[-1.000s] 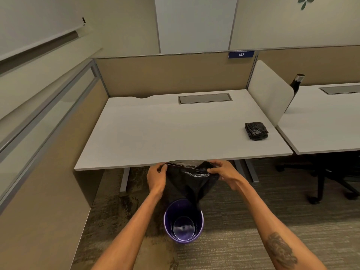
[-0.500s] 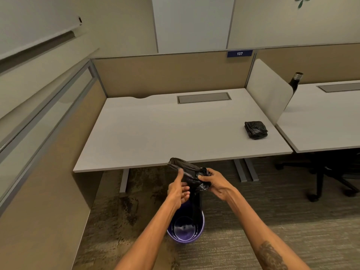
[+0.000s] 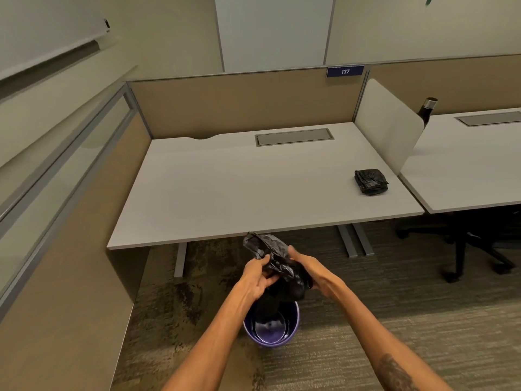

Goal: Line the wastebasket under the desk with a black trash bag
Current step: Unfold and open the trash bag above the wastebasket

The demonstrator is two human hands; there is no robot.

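A wide white desk (image 3: 253,190) is seen filling the middle of the view, closed in at the back and on the left by tan partition panels (image 3: 245,104). A second desk (image 3: 468,165) is set just beside it on the right, and the two are parted by a white rounded divider (image 3: 387,125). A black office chair (image 3: 476,244) is parked under the second desk on the carpet. A grey cable hatch (image 3: 294,136) is let into the back of the near desk, and a blue number plate (image 3: 345,71) marked 137 is fixed to the top of the back panel. A purple wastebasket (image 3: 293,325) is stood on the carpet in front of the desk's near edge, not under it, directly below the hands. A black trash bag (image 3: 277,258) is held bunched above the wastebasket, and its lower end is hung down into the opening. The bag is gripped by the left hand (image 3: 255,277) with fingers curled into the plastic, and it is clasped from the other side by the right hand (image 3: 313,270), so both hands are closed on it. A folded black bag (image 3: 370,182) is left on the desk near its right edge, and a dark bottle (image 3: 427,110) with a silver cap is partly hidden behind the divider.
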